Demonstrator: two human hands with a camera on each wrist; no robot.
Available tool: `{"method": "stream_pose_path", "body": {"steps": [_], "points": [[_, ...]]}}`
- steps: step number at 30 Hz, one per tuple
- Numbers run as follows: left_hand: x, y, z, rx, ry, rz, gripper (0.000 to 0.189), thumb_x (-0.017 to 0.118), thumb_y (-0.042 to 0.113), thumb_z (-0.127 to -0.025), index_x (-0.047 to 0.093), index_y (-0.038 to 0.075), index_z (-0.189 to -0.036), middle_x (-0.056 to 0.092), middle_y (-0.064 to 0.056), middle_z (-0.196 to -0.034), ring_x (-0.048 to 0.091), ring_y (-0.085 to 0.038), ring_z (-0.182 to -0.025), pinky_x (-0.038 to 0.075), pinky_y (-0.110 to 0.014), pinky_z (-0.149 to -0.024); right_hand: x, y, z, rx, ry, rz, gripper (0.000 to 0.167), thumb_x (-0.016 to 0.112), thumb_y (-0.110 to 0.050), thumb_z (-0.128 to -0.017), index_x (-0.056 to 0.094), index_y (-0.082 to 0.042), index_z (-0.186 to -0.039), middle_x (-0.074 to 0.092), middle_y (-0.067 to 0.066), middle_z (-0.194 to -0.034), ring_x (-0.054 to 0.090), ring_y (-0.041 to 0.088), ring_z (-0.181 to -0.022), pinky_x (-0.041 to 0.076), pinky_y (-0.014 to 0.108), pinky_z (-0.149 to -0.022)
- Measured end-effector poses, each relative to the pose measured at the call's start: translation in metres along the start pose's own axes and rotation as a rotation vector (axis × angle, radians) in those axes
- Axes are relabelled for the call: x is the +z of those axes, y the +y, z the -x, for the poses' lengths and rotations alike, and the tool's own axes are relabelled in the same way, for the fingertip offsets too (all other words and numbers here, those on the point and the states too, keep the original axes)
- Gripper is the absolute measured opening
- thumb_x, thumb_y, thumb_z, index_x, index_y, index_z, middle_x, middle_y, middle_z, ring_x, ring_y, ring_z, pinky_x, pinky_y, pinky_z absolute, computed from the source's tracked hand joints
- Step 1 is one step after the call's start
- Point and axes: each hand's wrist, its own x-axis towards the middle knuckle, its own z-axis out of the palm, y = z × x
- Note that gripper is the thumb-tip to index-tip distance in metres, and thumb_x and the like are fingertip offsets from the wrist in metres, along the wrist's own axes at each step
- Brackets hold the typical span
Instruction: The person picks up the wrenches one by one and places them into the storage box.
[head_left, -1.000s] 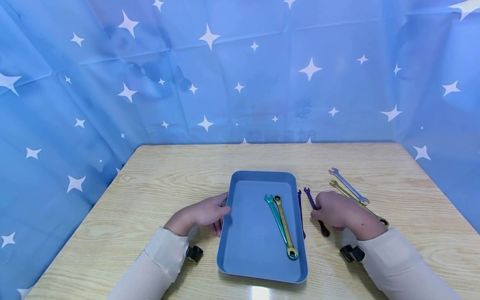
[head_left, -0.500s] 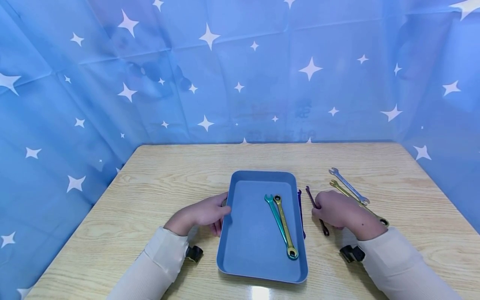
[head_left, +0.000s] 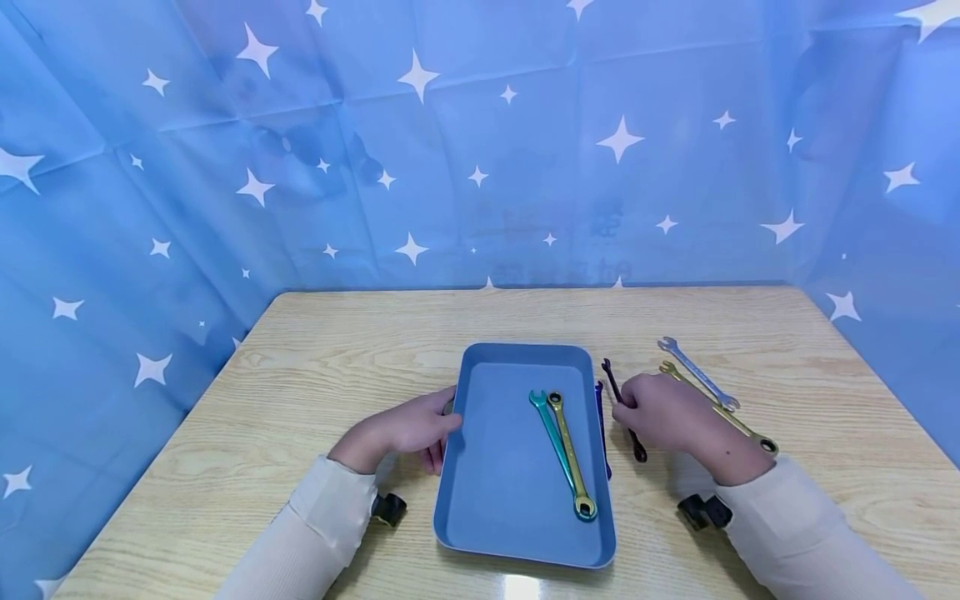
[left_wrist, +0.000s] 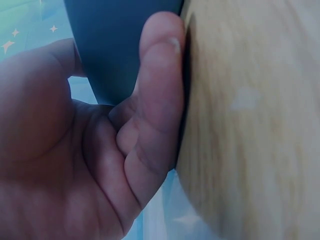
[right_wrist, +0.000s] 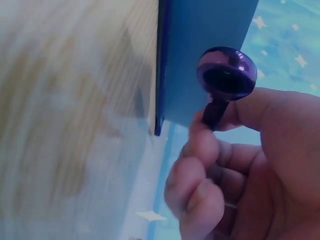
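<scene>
A blue tray stands on the table, and my left hand grips its left side, thumb at the rim and fingers against the outer wall. The curled fingers also show in the left wrist view. Right of the tray, my right hand pinches a dark purple combination wrench between thumb and fingers, its ring end toward me. In the right wrist view this wrench is lifted off the table. Inside the tray lie a green wrench and a gold wrench, side by side and touching near their lower ends.
Another purple wrench lies along the tray's right outer wall. Beyond my right hand rest a silver-blue wrench and another gold wrench, close together. A blue star-patterned cloth hangs behind the wooden table.
My right hand has picked up the purple wrench and moved it slightly left and up, toward the tray. My left hand and the tray have stayed in place.
</scene>
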Motion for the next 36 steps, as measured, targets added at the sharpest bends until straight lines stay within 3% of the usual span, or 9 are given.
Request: {"method": "stream_pose_path", "body": {"steps": [19,29,36], "points": [[0.0,0.001,0.0,-0.005,-0.003,0.006,0.06,0.037,0.022,-0.102,0.02,0.022,-0.159,0.068,-0.016,-0.066,0.069,-0.03,-0.054,0.06,-0.041,-0.053,-0.008,-0.026,0.007,-0.072,0.145,-0.193,0.038,0.058,-0.015,-0.096,0.045,-0.015,-0.06,0.036,-0.005,-0.054,0.035,0.012,-0.047,0.03,0.024,-0.047],[0.001,0.0,0.0,0.002,-0.009,0.014,0.059,0.037,0.021,-0.102,0.021,0.022,-0.159,0.069,-0.016,-0.066,0.069,-0.03,-0.054,0.06,-0.041,-0.053,-0.009,-0.034,0.01,-0.065,0.074,-0.375,0.031,0.059,-0.015,-0.099,0.053,-0.01,-0.069,0.05,0.0,-0.057,0.05,0.016,-0.049,0.042,0.027,-0.045],[0.0,0.001,0.001,0.002,-0.007,0.009,0.058,0.037,0.021,-0.102,0.022,0.022,-0.158,0.069,-0.016,-0.066,0.069,-0.029,-0.054,0.06,-0.041,-0.053,-0.008,-0.037,0.012,-0.081,0.055,-0.433,0.03,0.059,-0.017,-0.099,0.054,-0.007,-0.071,0.057,0.007,-0.062,0.056,0.019,-0.051,0.046,0.029,-0.048]]}}
